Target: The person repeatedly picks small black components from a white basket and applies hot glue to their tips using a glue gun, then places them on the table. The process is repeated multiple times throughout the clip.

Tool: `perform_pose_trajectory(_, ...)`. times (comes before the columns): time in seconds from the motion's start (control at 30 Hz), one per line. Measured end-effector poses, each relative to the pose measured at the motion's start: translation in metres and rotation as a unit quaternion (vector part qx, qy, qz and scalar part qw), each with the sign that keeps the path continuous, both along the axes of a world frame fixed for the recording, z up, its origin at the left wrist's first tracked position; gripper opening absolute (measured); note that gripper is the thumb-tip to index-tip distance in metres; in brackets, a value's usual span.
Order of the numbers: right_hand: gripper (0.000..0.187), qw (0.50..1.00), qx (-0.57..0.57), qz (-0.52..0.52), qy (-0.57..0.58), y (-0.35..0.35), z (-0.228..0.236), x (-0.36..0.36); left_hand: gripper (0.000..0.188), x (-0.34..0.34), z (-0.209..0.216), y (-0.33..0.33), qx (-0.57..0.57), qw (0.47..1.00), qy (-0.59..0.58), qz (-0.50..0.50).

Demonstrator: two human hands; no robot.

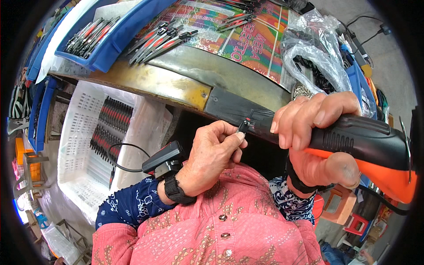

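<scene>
My left hand (pixel 217 148) is closed, with thumb and forefinger pinching a small black part (pixel 244 125) that has a bit of red at its far end. Most of that part is hidden by the fingers. My right hand (pixel 316 121) wraps round a black and orange power tool (pixel 375 143), shaped like an electric screwdriver, with a wire loop at its right end. The tool lies roughly level, its narrow front end toward the left fingertips. Whether it touches the small part, I cannot tell. Both sit just before the dark plate (pixel 229 102) on the bench edge.
A white plastic basket (pixel 70 154) at the left holds rows of slim black and red pieces. Similar pieces (pixel 161 40) lie on the bench near a blue bin (pixel 108 55). A clear plastic bag (pixel 309 42) stands at far right. A cabled black device (pixel 165 157) is strapped to my left wrist.
</scene>
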State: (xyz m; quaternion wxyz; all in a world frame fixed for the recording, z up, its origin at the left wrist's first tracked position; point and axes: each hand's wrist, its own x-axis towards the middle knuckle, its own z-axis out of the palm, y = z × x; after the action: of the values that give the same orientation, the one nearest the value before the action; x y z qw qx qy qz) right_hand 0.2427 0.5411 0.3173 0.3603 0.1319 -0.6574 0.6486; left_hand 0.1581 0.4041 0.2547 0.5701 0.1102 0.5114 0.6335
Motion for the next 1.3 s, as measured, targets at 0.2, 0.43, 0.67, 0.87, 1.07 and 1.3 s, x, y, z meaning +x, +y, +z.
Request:
perform_pose_trajectory(0.2, 0.069, 0.998, 0.017, -0.003, -0.054, -0.005, 0.006, -0.001, 0.012, 0.001, 0.002, 0.000, 0.000, 1.000, -0.005, 0.007)
perform_pose_trajectory(0.43, 0.069, 0.997, -0.001, -0.032, -0.063, -0.008, 0.006, -0.004, 0.010, 0.002, 0.005, 0.002, -0.013, 0.999, -0.021, 0.023)
perform_pose_trajectory(0.67, 0.071, 0.993, -0.017, -0.068, -0.096, -0.011, 0.007, -0.003, 0.010, 0.003, 0.004, 0.002, -0.008, 0.999, -0.031, 0.027)
perform_pose_trajectory(0.87, 0.073, 0.984, -0.042, -0.108, -0.135, -0.015, 0.011, -0.003, 0.011, 0.002, 0.005, 0.002, -0.017, 0.999, -0.036, 0.019)
perform_pose_trajectory(1.07, 0.077, 0.985, -0.037, -0.075, -0.154, -0.008, 0.012, -0.004, 0.011, 0.001, 0.004, 0.001, -0.013, 1.000, -0.023, 0.009)
perform_pose_trajectory(1.3, 0.076, 0.985, -0.043, -0.101, -0.133, -0.012, 0.012, -0.002, 0.011, 0.001, 0.002, 0.001, -0.012, 1.000, -0.006, 0.008)
